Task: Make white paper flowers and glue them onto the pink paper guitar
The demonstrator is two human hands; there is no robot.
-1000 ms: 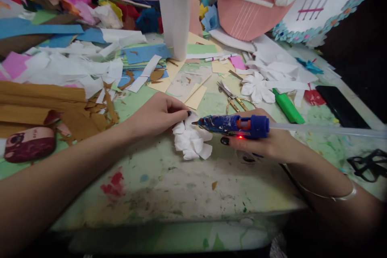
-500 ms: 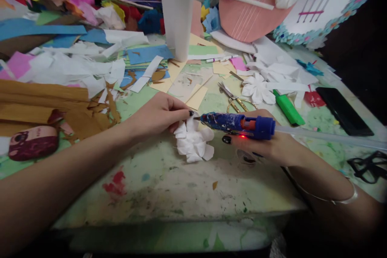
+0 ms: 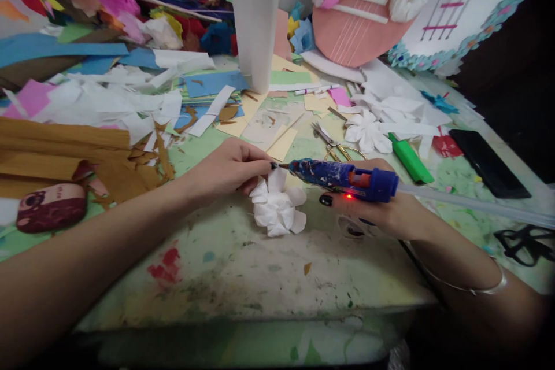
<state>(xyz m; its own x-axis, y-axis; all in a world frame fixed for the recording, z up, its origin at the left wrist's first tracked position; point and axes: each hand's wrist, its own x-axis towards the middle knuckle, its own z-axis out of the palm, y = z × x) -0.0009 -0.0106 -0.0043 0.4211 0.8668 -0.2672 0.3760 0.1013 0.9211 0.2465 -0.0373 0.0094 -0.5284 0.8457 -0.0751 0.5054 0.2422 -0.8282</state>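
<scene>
A white paper flower [image 3: 276, 208] with layered petals is at the middle of the table. My left hand [image 3: 243, 167] pinches one of its upper petals between thumb and fingers. In my right hand [image 3: 385, 208] is a blue glue gun [image 3: 342, 178], smeared with dried glue, its red light lit. The nozzle points left and sits at the pinched petal, close to my left thumb; whether it touches the paper I cannot tell. A clear glue stick [image 3: 472, 201] runs out of the gun's back end. My right palm and most of its fingers are hidden behind the gun.
Gold-handled scissors [image 3: 332, 141], another white paper flower [image 3: 368, 131], a green glue-stick-like block [image 3: 411, 159] and a black phone [image 3: 489, 163] lie beyond my right hand. A white roll [image 3: 263, 40] stands at the back. Brown crepe paper [image 3: 65, 150] and a maroon case [image 3: 52, 207] are left.
The view has shifted slightly, so the background sits a little lower. Both hands, the glue gun and the flower keep nearly the same places relative to each other.
</scene>
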